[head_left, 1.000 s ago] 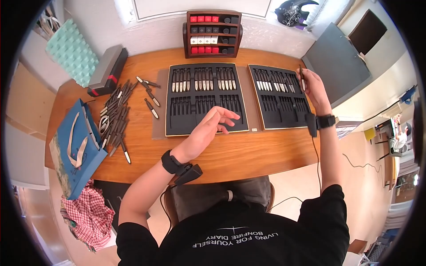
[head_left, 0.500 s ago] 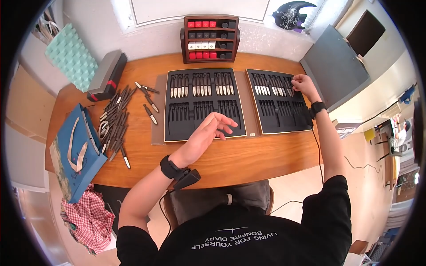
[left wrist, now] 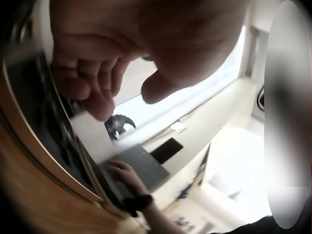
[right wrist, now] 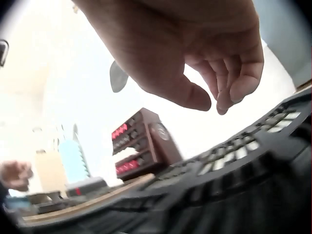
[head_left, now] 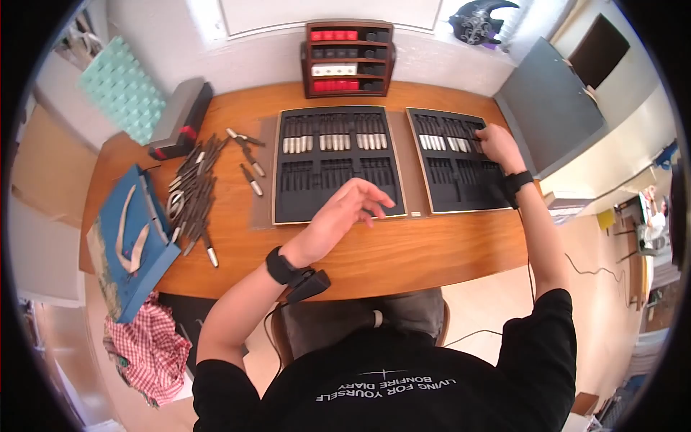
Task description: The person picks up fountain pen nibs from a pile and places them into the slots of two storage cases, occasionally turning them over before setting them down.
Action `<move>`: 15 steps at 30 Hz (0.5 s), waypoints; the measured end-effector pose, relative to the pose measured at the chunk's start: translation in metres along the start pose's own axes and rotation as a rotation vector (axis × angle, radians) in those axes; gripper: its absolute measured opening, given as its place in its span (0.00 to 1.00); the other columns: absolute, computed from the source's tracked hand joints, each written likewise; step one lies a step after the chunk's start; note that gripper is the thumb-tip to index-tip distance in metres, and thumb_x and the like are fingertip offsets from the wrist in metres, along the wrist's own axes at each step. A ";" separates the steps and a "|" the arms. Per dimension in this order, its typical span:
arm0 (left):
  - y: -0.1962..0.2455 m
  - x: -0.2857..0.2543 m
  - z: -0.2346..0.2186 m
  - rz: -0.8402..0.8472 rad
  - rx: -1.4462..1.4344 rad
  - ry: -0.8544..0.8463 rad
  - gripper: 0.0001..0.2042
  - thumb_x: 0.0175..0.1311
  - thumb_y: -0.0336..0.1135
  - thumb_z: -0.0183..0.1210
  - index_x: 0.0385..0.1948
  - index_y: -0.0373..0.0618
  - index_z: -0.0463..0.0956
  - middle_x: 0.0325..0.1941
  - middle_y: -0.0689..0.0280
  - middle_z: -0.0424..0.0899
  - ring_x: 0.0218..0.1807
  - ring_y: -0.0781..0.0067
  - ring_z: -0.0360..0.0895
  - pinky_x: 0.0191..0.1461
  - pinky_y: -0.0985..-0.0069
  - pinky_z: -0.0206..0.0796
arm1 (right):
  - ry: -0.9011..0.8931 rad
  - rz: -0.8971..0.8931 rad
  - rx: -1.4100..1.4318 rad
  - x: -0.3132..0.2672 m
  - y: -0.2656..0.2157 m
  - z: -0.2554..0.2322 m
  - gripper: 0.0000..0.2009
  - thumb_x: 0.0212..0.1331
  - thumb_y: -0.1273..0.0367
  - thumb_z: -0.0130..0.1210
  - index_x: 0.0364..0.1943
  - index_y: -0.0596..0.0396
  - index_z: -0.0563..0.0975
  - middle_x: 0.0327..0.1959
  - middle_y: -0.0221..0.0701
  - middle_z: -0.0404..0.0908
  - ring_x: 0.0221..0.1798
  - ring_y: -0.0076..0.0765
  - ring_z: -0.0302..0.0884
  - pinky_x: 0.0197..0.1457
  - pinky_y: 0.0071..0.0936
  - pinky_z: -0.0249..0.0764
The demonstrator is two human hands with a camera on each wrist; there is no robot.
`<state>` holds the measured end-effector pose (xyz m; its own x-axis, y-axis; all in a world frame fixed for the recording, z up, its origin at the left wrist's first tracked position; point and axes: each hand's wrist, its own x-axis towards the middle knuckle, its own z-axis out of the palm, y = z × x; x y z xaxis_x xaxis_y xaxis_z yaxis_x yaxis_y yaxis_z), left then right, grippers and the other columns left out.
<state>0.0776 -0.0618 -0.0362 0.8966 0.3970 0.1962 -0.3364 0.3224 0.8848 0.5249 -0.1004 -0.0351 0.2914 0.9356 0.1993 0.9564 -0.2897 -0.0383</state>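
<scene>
My right hand (head_left: 502,149) is over the upper right corner of the right black tray (head_left: 446,197). In the right wrist view this hand (right wrist: 180,51) has its thumb apart from loosely bent fingers, nothing between them. White-tipped dark pieces (head_left: 432,142) fill several upper slots of that tray. The left black tray (head_left: 296,207) holds three groups of similar pieces (head_left: 335,140) in its upper row. My left hand (head_left: 338,219) hovers over that tray's near edge. Its relaxed fingers hold nothing in the left wrist view, where the hand (left wrist: 141,39) hangs large at the top.
A heap of dark pieces (head_left: 193,194) lies on the table's left side, with a few loose ones (head_left: 251,179) beside it. Around it are a blue bag (head_left: 137,237) and a grey box (head_left: 180,119). A wooden rack (head_left: 349,59) stands at the back.
The dark piece in my right hand a second ago no longer shows in its grasp. That hand has lowered and moved slightly left onto the right tray. My left hand stays nearly still.
</scene>
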 end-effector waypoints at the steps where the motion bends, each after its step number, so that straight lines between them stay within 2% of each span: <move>1: -0.005 0.000 -0.002 0.005 -0.023 0.012 0.20 0.70 0.51 0.43 0.50 0.43 0.66 0.53 0.58 0.74 0.51 0.71 0.71 0.54 0.73 0.61 | -0.013 -0.055 -0.033 0.009 0.008 0.010 0.09 0.51 0.71 0.53 0.30 0.63 0.81 0.30 0.51 0.80 0.38 0.57 0.78 0.42 0.44 0.73; 3: -0.001 -0.003 -0.003 0.048 -0.040 -0.021 0.19 0.71 0.50 0.43 0.50 0.43 0.65 0.52 0.59 0.74 0.49 0.71 0.72 0.52 0.74 0.62 | 0.032 -0.016 0.044 0.009 0.001 0.009 0.09 0.46 0.71 0.54 0.27 0.63 0.80 0.29 0.53 0.79 0.37 0.58 0.78 0.40 0.46 0.72; 5: 0.008 -0.007 -0.003 0.002 -0.010 0.065 0.15 0.73 0.46 0.41 0.47 0.44 0.66 0.48 0.61 0.75 0.42 0.74 0.74 0.46 0.77 0.64 | 0.032 -0.057 0.117 0.009 -0.003 0.007 0.09 0.41 0.72 0.52 0.26 0.64 0.79 0.28 0.52 0.79 0.34 0.59 0.78 0.38 0.45 0.72; 6: 0.017 -0.010 -0.002 -0.011 0.029 0.119 0.13 0.74 0.44 0.42 0.46 0.44 0.66 0.45 0.62 0.76 0.39 0.75 0.75 0.44 0.78 0.65 | -0.125 0.038 0.147 0.006 -0.021 -0.014 0.10 0.43 0.71 0.52 0.27 0.62 0.81 0.31 0.53 0.80 0.38 0.58 0.79 0.44 0.45 0.74; 7: 0.028 -0.018 -0.002 -0.005 0.045 0.145 0.13 0.74 0.44 0.42 0.46 0.44 0.66 0.45 0.62 0.76 0.39 0.75 0.75 0.44 0.78 0.65 | -0.227 0.054 0.208 0.008 -0.019 -0.017 0.12 0.48 0.72 0.51 0.35 0.62 0.80 0.32 0.52 0.80 0.38 0.56 0.80 0.43 0.42 0.74; 8: 0.041 -0.026 -0.003 -0.030 0.206 0.211 0.12 0.73 0.42 0.45 0.46 0.44 0.66 0.43 0.64 0.77 0.36 0.76 0.74 0.40 0.79 0.65 | -0.228 0.034 0.221 0.001 -0.035 -0.023 0.12 0.48 0.72 0.51 0.35 0.62 0.80 0.32 0.52 0.80 0.38 0.56 0.80 0.43 0.42 0.74; 10: 0.063 -0.048 -0.004 -0.107 0.446 0.360 0.11 0.71 0.41 0.51 0.45 0.44 0.66 0.38 0.67 0.78 0.28 0.80 0.73 0.33 0.80 0.65 | 0.199 0.068 0.483 -0.022 -0.069 -0.033 0.15 0.53 0.72 0.50 0.45 0.61 0.77 0.35 0.51 0.80 0.41 0.55 0.80 0.44 0.42 0.74; 11: 0.070 -0.063 -0.009 -0.095 0.791 0.427 0.13 0.69 0.43 0.52 0.44 0.43 0.66 0.38 0.64 0.78 0.29 0.76 0.75 0.32 0.76 0.66 | 0.248 0.005 0.536 -0.024 -0.073 -0.029 0.16 0.58 0.72 0.50 0.51 0.61 0.74 0.33 0.40 0.81 0.34 0.42 0.79 0.38 0.33 0.74; 12: 0.077 -0.078 -0.015 -0.086 1.141 0.484 0.15 0.68 0.45 0.53 0.44 0.42 0.66 0.38 0.62 0.78 0.29 0.71 0.77 0.31 0.73 0.68 | 0.241 -0.006 0.550 -0.026 -0.076 -0.026 0.16 0.58 0.72 0.50 0.51 0.61 0.74 0.33 0.40 0.81 0.34 0.42 0.79 0.38 0.33 0.74; 14: 0.083 -0.113 -0.025 -0.134 1.940 0.707 0.19 0.64 0.47 0.56 0.42 0.40 0.66 0.36 0.56 0.77 0.31 0.56 0.79 0.31 0.65 0.70 | 0.141 0.050 0.986 -0.039 -0.106 -0.041 0.15 0.59 0.74 0.50 0.50 0.62 0.75 0.28 0.28 0.77 0.27 0.23 0.72 0.31 0.21 0.69; 15: 0.083 -0.128 -0.030 -0.247 2.008 0.802 0.20 0.63 0.48 0.56 0.41 0.39 0.66 0.34 0.54 0.76 0.32 0.51 0.78 0.30 0.62 0.70 | 0.117 0.032 1.102 -0.045 -0.118 -0.045 0.14 0.62 0.76 0.48 0.51 0.61 0.75 0.27 0.21 0.72 0.26 0.12 0.63 0.29 0.12 0.62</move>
<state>-0.0733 -0.0602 -0.0006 0.4050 0.8478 0.3425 0.8813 -0.4617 0.1007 0.3981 -0.1172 0.0045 0.3677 0.8894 0.2716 0.4611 0.0793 -0.8838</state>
